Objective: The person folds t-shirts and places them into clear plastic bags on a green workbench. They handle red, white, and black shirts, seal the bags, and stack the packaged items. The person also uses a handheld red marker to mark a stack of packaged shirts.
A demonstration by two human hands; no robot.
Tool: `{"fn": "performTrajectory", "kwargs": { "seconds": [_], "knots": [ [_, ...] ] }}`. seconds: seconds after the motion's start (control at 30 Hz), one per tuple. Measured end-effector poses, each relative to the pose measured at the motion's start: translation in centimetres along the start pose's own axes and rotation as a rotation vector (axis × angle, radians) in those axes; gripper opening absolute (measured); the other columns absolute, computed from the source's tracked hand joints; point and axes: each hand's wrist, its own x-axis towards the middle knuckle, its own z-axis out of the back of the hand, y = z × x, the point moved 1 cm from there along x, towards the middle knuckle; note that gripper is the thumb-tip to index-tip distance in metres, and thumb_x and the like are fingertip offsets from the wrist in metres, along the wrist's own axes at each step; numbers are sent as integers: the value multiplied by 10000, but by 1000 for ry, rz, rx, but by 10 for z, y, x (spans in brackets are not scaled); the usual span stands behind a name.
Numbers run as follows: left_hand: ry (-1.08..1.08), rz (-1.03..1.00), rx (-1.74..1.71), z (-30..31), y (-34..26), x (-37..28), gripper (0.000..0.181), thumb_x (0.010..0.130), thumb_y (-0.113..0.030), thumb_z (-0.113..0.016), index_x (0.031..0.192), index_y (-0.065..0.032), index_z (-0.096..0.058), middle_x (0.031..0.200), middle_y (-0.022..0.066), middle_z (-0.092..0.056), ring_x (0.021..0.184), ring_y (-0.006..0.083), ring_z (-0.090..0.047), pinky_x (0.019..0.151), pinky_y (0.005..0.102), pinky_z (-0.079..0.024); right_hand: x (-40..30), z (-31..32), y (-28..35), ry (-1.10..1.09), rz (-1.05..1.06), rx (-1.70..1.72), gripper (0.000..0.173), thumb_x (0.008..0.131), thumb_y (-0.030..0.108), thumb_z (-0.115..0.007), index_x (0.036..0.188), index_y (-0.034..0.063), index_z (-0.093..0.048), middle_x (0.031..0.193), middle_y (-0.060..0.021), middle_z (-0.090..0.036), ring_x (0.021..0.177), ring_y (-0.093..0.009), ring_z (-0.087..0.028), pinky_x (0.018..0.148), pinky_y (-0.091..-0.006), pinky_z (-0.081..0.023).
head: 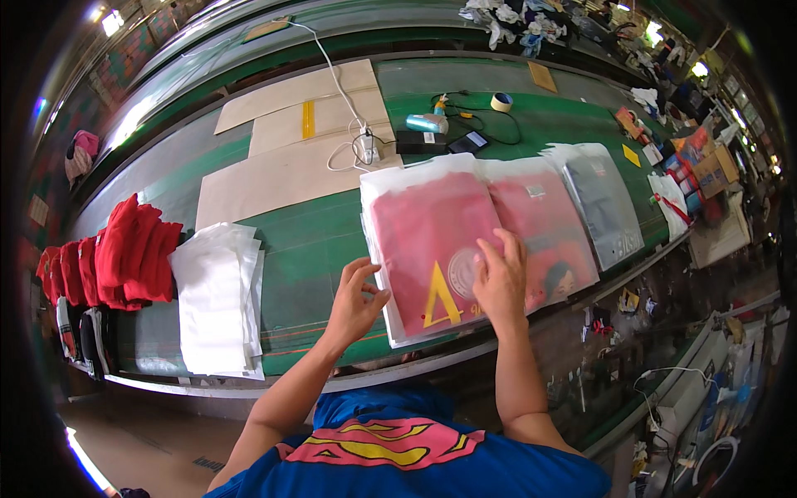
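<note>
A stack of red garments in clear plastic bags [429, 230] lies before me, the top one bearing a yellow print and a round pale emblem. At its left edge is my left hand [360, 302], fingers curled but apart, with nothing seen in them. My right hand [503, 280] is over the stack's right side with spread fingers; whether it touches the plastic cannot be told. Partly beneath that stack, a second bagged red garment [535, 205] shows a printed picture. Beyond it lie bagged grey garments [601, 199].
White plastic bags [215, 299] lie left on the green table [299, 249], beside folded red garments [137, 249]. Behind are cardboard sheets [280, 177], a power strip [368, 148], a black box [420, 142] and a tape roll [501, 102]. The table's front edge [429, 364] runs close to me.
</note>
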Motion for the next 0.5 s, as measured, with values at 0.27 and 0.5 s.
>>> {"fn": "performTrajectory", "kwargs": {
  "seconds": [0.27, 0.5],
  "knots": [
    [36, 78, 122, 87, 55, -56, 353, 931, -91, -728, 1258, 13, -646, 1209, 142, -672, 1047, 239, -682, 860, 365, -571, -11, -40, 124, 166, 245, 209, 269, 879, 55, -732, 1140, -1, -700, 1300, -198, -593, 1270, -421, -536, 1083, -511, -454],
    [-49, 58, 483, 203, 137, -122, 367, 896, -144, -725, 1236, -25, -652, 1165, 166, -674, 1129, 358, -645, 947, 503, -508, -46, -136, 247, 315, 319, 356, 229, 911, 66, -706, 1125, -17, -708, 1275, -186, -614, 1275, -413, -535, 1076, -497, -465]
  ]
}}
